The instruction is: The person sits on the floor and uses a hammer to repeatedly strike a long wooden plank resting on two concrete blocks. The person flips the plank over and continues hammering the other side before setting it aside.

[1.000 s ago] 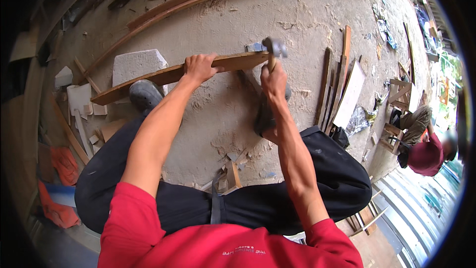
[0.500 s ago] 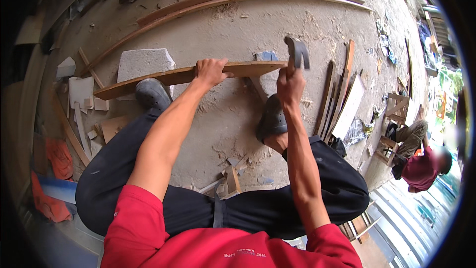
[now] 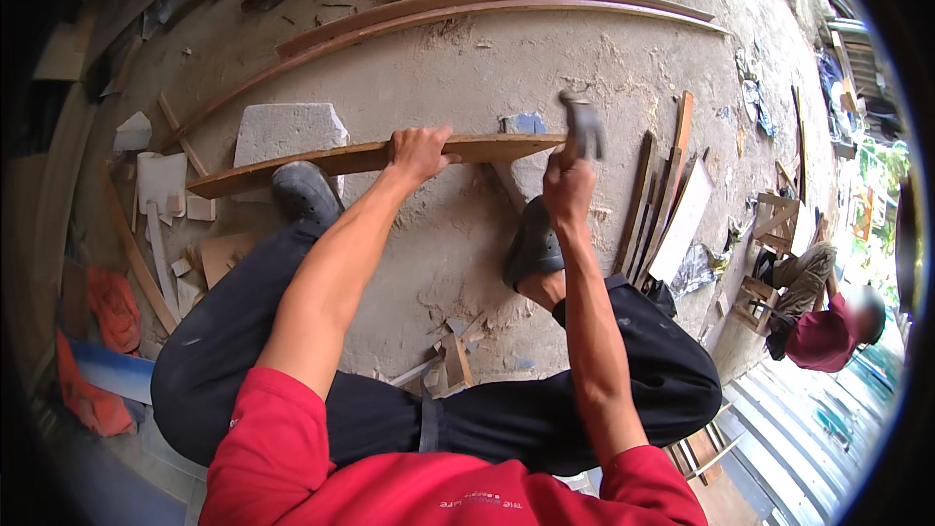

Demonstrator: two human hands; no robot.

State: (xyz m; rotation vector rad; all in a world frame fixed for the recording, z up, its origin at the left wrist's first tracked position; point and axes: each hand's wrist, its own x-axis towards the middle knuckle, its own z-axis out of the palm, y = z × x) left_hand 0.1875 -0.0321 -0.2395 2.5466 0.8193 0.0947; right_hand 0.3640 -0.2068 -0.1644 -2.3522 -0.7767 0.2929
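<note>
From where I watch, the long wooden board [image 3: 365, 157] lies across the upper middle of the frame, its long axis running nearly left to right, with the left end a little lower in the picture. I have 2 hands in view, both occupied. The left hand [image 3: 419, 156] is wrapped over the board right of its midpoint, fingers at the far edge and thumb toward the right. The right hand [image 3: 570, 190] is closed in a fist around the handle of a hammer [image 3: 585, 127], whose blurred metal head stands above the knuckles. The relation I read closest is at the board's right end: the right hand is the nearer of the 2 to that tip, just beside it, and the board stretches away leftward from there. I cannot tell whether hammer and wood touch. The left shoe [image 3: 307, 193] overlaps the board's near edge at left, though I cannot judge any pressure. A white block [image 3: 289, 133] sits just beyond that part, and the right shoe [image 3: 534, 245] rests below the right end.
</note>
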